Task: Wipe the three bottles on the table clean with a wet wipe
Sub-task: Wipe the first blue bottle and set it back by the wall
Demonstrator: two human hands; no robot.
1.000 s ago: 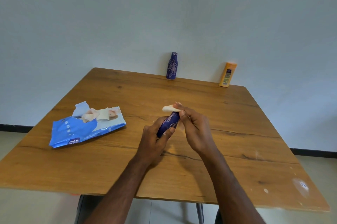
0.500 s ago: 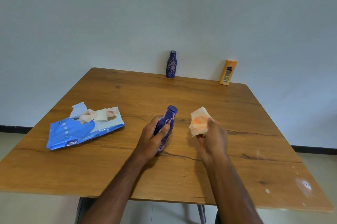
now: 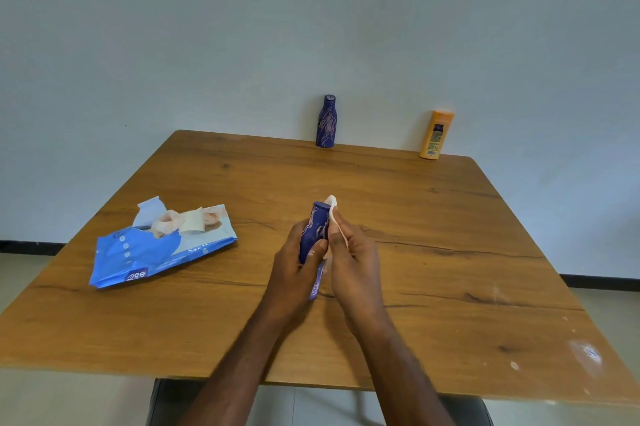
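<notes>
Head view: our left hand point(image 3: 294, 263) grips blue bottle point(image 3: 313, 235) mid-body; right hand point(image 3: 353, 252) pinches wet wipe point(image 3: 333, 214) against it. Bottle seems light, rigid, slick when wet.

held bottle point(image 3: 314, 233) lower body behind left hand point(image 3: 294, 273); far labels illegible

A wooden table point(image 3: 433, 252) with dark grain lines and knots is set against a pale wall point(image 3: 242, 27). White specks and a worn pale patch point(image 3: 585, 353) are seen near its right front corner. A dark skirting strip point(image 3: 31, 247) is seen along the wall's foot, above a light floor point(image 3: 52, 398).
</notes>
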